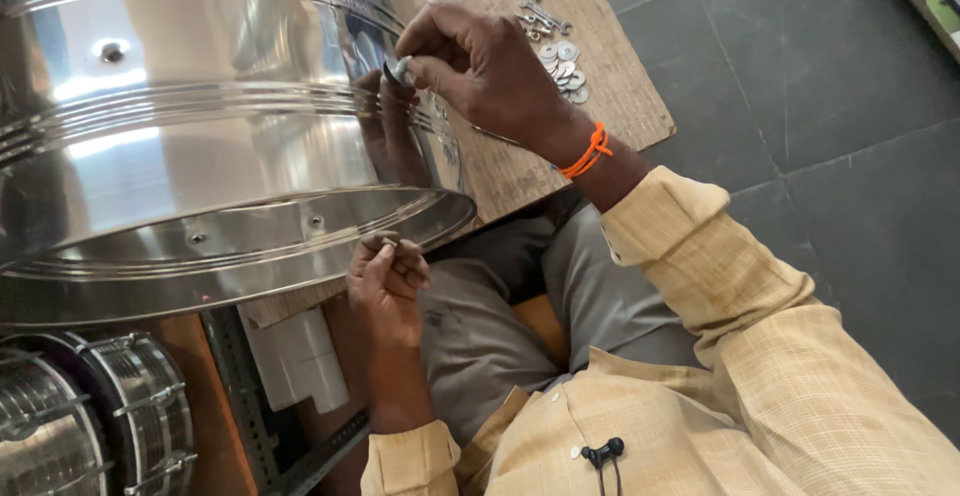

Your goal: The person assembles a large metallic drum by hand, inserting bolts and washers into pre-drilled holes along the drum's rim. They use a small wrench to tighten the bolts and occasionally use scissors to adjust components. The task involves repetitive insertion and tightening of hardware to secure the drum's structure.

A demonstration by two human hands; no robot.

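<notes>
A large shiny steel drum shell [200, 146] lies on its side across the upper left, with ribbed bands and small holes in its wall. My right hand [480, 66] pinches a small metal washer [398, 72] against the shell's right side. An orange thread band circles that wrist. My left hand [385, 276] sits below the shell's rim [440, 218], fingers curled on a small metal piece [388, 243] that I cannot make out.
A brown board [610, 86] lies on the dark tiled floor, carrying a heap of washers [565, 64] and bolts [540, 14]. Finished drums [90, 416] with metal lugs stand at the lower left. My grey-trousered lap [540, 296] is below the shell.
</notes>
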